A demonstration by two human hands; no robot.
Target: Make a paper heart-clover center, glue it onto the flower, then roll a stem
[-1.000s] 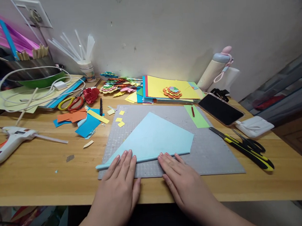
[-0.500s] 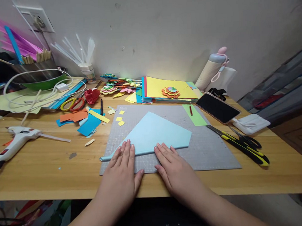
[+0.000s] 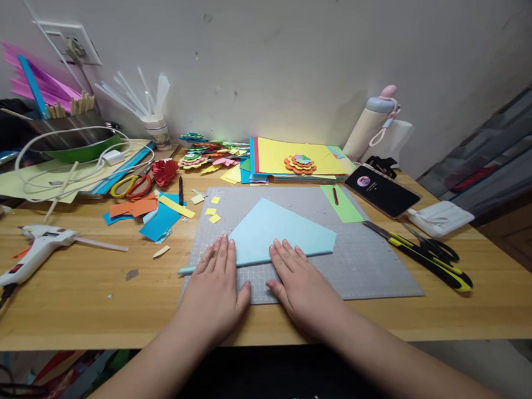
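A light blue paper sheet (image 3: 280, 225) lies on the grey cutting mat (image 3: 366, 271), its near edge rolled into a thin tube that sticks out to the left. My left hand (image 3: 217, 284) rests flat on the left part of the roll, fingers stretched out and thumb apart. Flat on the roll's middle is my right hand (image 3: 300, 280), fingers also extended, with a small gap between the two hands. The palms hide part of the mat's near edge.
Right of the sheet are a yellow-black cutter (image 3: 427, 260), black scissors (image 3: 440, 249) and a phone (image 3: 382, 190). At left lie a glue gun (image 3: 39, 247), paper scraps (image 3: 161, 222) and red-yellow scissors (image 3: 137, 186). Coloured paper (image 3: 273, 155) is stacked behind.
Both hands have slid slightly forward, and the rolled edge has moved away from me with them, taking up a little more of the sheet. The phone's screen has lit up.
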